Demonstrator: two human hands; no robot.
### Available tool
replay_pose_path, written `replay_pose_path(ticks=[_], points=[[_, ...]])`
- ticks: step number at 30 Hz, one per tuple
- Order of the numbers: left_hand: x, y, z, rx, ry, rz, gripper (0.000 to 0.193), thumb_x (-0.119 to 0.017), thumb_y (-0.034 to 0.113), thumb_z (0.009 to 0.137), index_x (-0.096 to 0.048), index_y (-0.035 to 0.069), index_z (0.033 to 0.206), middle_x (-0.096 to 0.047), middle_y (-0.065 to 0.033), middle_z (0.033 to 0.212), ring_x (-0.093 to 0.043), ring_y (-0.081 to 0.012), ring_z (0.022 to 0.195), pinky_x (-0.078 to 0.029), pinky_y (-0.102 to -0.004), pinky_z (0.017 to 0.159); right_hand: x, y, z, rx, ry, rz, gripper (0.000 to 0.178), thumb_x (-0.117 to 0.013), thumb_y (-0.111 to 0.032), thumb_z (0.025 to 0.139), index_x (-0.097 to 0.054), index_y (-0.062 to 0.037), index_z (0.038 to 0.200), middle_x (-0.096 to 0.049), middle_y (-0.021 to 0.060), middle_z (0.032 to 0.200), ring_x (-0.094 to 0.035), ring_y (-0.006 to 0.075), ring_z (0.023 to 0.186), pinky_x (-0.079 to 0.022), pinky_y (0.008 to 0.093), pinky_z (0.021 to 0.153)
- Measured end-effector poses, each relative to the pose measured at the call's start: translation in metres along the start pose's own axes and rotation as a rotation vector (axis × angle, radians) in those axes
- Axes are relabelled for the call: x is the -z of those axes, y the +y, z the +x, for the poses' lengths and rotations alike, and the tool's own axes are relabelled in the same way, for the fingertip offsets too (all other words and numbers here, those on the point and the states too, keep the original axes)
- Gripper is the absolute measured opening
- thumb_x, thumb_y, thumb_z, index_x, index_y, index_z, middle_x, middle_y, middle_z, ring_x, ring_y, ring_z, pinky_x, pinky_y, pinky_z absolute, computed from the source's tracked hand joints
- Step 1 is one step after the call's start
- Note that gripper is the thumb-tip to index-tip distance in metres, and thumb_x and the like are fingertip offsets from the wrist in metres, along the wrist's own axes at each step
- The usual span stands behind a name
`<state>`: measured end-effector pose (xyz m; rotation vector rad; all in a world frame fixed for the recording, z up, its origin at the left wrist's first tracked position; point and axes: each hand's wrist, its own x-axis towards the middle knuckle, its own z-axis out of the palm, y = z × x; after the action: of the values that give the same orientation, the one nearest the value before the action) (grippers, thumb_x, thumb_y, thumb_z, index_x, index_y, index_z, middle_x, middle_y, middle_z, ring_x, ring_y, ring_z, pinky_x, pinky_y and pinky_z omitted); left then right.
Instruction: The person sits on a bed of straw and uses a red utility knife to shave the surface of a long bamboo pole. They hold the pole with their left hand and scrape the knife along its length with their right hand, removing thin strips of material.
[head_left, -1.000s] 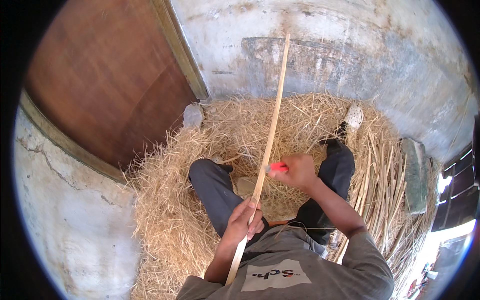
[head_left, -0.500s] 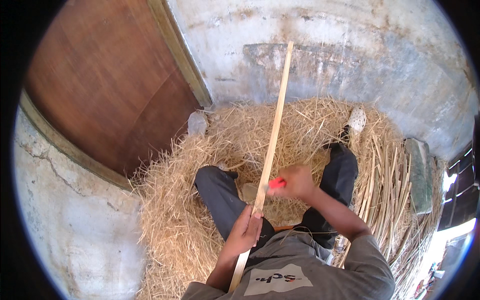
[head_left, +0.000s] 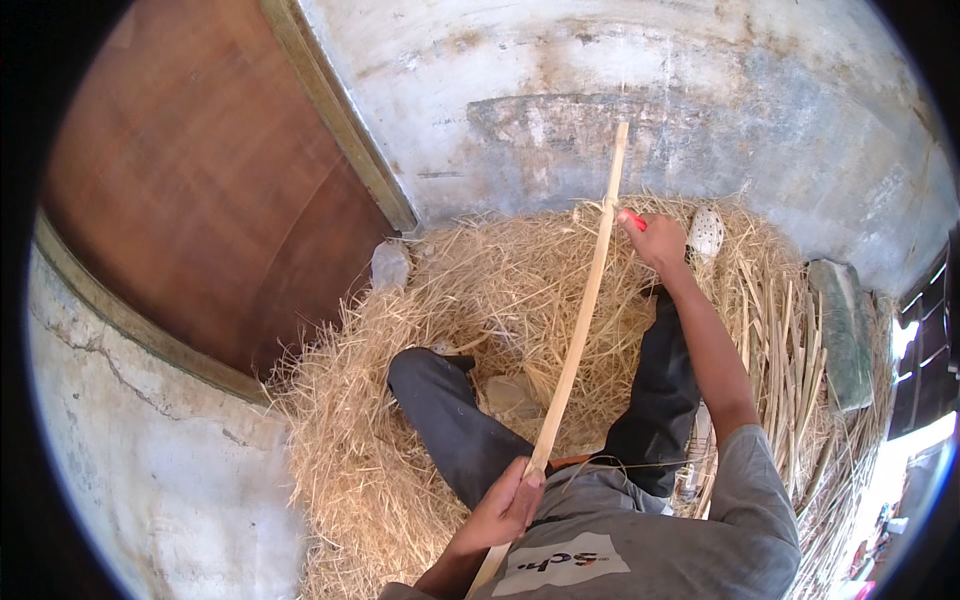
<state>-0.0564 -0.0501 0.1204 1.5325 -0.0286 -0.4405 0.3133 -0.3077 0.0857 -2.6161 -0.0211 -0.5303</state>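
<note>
One brown door panel (head_left: 200, 190) stood at the far left, above one cracked stretch of pale wall (head_left: 170, 460). To the right of both spread one bed of straw (head_left: 350, 440), with one pale, whitish lump (head_left: 390, 265) at its upper left corner. Two legs in dark trousers (head_left: 450, 415) lay bent over the straw, and between them sat one flat, stone-like piece (head_left: 512, 395).

The left hand (head_left: 508, 505) was wrapped round the lower part of one long, pale wooden strip (head_left: 580, 345). That strip slanted from the bottom of the view, beside the grey shirt (head_left: 650, 545), up past the straw's upper edge — its tip showed against the wall behind. The right hand (head_left: 660, 240) was clenched round one red-handled tool (head_left: 632, 218) at the strip's upper part; its working end was too small to make out. One thin curl (head_left: 590, 206) stuck out from the strip there.

One white, perforated shoe (head_left: 706, 232) rested near the straw's upper right corner. Along the right edge lay many thin sticks (head_left: 765, 370) — too many to count — and one greenish-grey block (head_left: 842, 335).
</note>
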Motion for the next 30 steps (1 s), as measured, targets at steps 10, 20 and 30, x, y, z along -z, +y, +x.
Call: replay_pose_path(ticks=[10,20,30], points=[[-0.005,-0.017,-0.024,0.01,-0.208,-0.197,0.019,-0.036,0.024,0.104,-0.04,0.006,0.1,-0.037,0.0034,0.066,-0.034,-0.0036,0.051,-0.03,-0.0201,0.046,0.03,0.083,0.094,-0.369,0.198,0.069,0.075,-0.045,-0.074,0.083,-0.072,-0.0035,0.088,-0.067,0.0262,0.091,-0.065,0.0399,0.089,-0.05,0.0479,0.077],[0.019,-0.01,0.006,0.12,0.084,-0.665,0.025,-0.039,0.032,0.103,-0.043,0.008,0.099,-0.036,0.0007,0.052,-0.029,-0.0085,0.035,-0.028,-0.0234,0.042,0.023,0.066,-0.028,-0.08,0.109,0.118,0.075,-0.044,-0.066,0.089,-0.057,-0.0007,0.055,-0.048,0.0191,0.048,-0.053,0.0328,0.049,-0.041,0.0466,0.054],[0.015,0.009,0.04,0.056,0.002,-0.942,0.025,-0.033,0.03,0.105,-0.045,0.008,0.101,-0.034,0.0034,0.048,-0.027,-0.0082,0.032,-0.024,-0.0236,0.042,0.04,-0.096,-0.191,0.698,-0.258,0.419,0.059,-0.071,-0.063,0.067,-0.051,-0.0083,0.056,-0.047,0.0095,0.049,-0.054,0.0309,0.047,-0.041,0.0388,0.045]])
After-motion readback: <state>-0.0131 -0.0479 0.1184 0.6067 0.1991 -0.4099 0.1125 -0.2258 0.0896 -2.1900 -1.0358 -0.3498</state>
